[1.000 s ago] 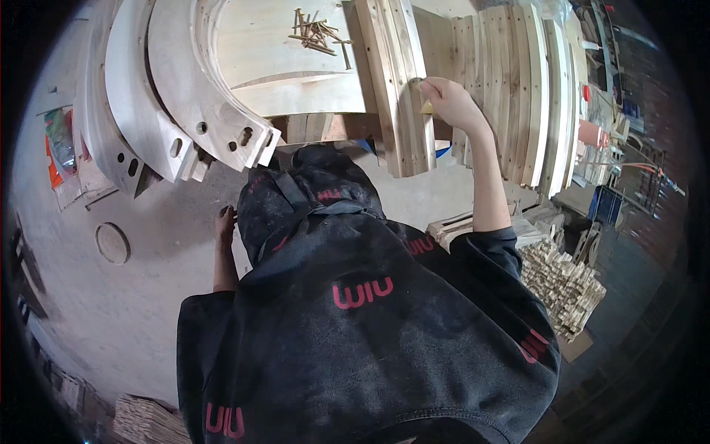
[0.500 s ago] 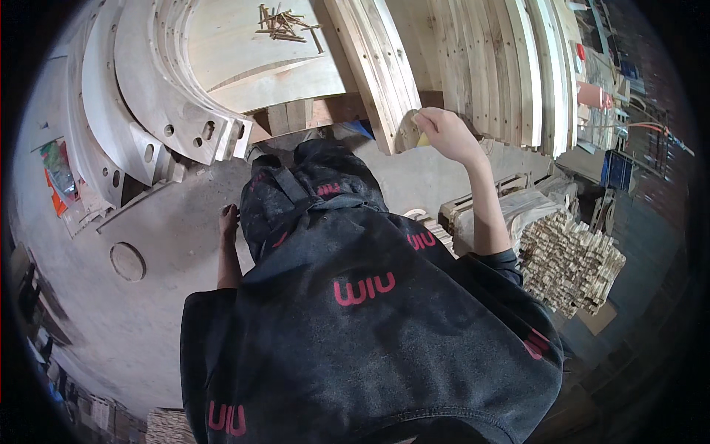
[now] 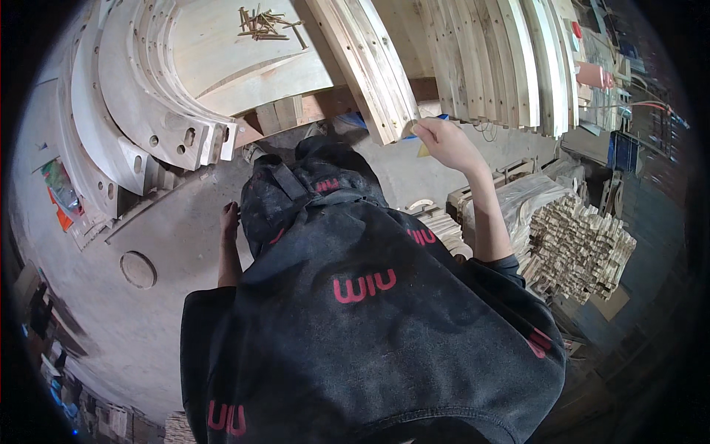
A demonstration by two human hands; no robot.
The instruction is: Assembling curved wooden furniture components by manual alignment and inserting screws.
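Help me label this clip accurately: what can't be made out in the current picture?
All in the head view:
Yellow item: mostly hidden by the right hand; full shape unclear.
Left hand: too dark to tell whether it holds anything.
Wooden strips beside the right hand: far ends cut off by the top edge.
Brass-coloured fasteners: too small and overlapping to count.

Dusty black top (image 3: pixel 355 348), reddish-pink lettering (image 3: pixel 347 291), loose black sleeves (image 3: pixel 203 333), dark trousers (image 3: pixel 270 194)

Before me, the wooden surface (image 3: pixel 255 85) carries slotted curved panels (image 3: pixel 126 92) at left, loose brass-coloured screws (image 3: pixel 262 35) farther in, long wooden strips (image 3: pixel 370 70) at right.
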